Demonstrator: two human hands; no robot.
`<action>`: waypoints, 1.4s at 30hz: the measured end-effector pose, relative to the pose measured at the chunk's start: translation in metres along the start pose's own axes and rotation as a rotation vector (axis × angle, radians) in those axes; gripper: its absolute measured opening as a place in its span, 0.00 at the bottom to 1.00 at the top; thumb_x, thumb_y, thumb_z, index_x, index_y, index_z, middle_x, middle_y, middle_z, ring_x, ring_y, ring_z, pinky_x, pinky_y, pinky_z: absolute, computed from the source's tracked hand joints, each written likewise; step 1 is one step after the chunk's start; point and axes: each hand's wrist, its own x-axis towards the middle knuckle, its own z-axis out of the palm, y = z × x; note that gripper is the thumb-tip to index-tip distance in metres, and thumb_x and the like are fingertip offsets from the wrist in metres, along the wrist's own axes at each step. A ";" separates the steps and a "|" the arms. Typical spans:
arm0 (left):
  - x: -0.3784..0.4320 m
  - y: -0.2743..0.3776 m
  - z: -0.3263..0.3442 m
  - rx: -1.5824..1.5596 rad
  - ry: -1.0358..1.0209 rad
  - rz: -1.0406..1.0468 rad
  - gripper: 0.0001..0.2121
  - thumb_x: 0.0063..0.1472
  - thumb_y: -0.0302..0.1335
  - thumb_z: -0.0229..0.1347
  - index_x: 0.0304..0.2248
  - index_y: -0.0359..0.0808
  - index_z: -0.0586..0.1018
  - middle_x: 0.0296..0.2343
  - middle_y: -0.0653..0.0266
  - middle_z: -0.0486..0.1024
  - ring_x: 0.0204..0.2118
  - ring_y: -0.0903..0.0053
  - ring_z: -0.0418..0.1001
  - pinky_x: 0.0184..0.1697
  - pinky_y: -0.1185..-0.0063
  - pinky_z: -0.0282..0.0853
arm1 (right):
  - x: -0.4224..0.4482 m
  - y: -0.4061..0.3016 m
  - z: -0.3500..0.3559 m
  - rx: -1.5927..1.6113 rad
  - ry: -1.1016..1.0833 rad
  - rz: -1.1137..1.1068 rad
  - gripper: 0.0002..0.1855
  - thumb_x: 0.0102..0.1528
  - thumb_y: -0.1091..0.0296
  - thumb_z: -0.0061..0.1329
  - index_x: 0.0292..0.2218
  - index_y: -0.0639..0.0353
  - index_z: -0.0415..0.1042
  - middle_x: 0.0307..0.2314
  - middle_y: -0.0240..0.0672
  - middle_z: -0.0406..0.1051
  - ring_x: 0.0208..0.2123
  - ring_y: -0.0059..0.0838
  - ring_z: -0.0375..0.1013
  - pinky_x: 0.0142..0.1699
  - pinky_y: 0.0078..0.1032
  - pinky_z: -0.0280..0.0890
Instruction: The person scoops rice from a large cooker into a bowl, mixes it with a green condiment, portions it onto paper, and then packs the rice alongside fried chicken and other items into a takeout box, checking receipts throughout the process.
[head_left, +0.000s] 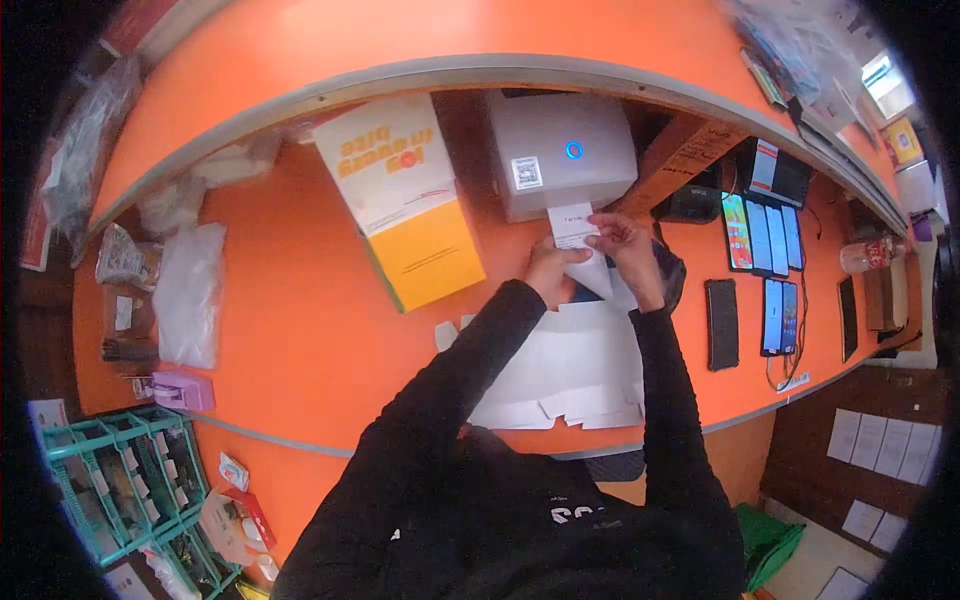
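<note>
A white label printer (562, 176) with a lit blue ring stands under the raised orange shelf. From its front hangs a strip of printed paper labels (571, 225). My left hand (551, 270) grips the strip's left side, its thumb on the paper. My right hand (626, 251) pinches the strip from the right between thumb and fingers. Below the strip, large white sheets (562, 352) lie on the orange table, partly covered by my forearms. A white and yellow printed box (427, 247) lies left of the printer.
Several phones (757, 236) with lit screens lie at the right, with cables and a dark phone (722, 322). A plastic bottle (870, 255) is farther right. At the left are plastic bags (191, 292), a purple tape dispenser (182, 390) and a green rack (127, 480). The shelf edge (480, 71) crosses above the printer.
</note>
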 end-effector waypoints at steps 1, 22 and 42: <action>0.003 0.002 -0.001 -0.016 -0.024 -0.050 0.19 0.49 0.12 0.45 0.43 0.29 0.65 0.38 0.56 0.68 0.43 0.66 0.66 0.49 0.68 0.60 | -0.001 -0.003 0.003 -0.033 0.042 -0.040 0.14 0.41 0.83 0.51 0.34 0.65 0.71 0.25 0.31 0.71 0.27 0.17 0.68 0.32 0.14 0.63; -0.133 0.029 0.031 0.650 -0.047 0.239 0.24 0.48 0.18 0.54 0.47 0.32 0.64 0.34 0.65 0.68 0.39 0.80 0.67 0.42 0.81 0.64 | -0.107 -0.112 0.025 -0.233 -0.146 -0.101 0.08 0.44 0.73 0.54 0.25 0.64 0.67 0.18 0.29 0.67 0.19 0.19 0.66 0.24 0.17 0.61; -0.590 0.141 0.011 0.415 0.503 1.114 0.27 0.47 0.16 0.56 0.47 0.34 0.60 0.27 0.65 0.69 0.34 0.80 0.69 0.39 0.82 0.64 | -0.283 -0.286 0.387 0.084 -1.073 -0.298 0.05 0.43 0.81 0.51 0.26 0.69 0.69 0.21 0.35 0.70 0.22 0.18 0.69 0.27 0.14 0.65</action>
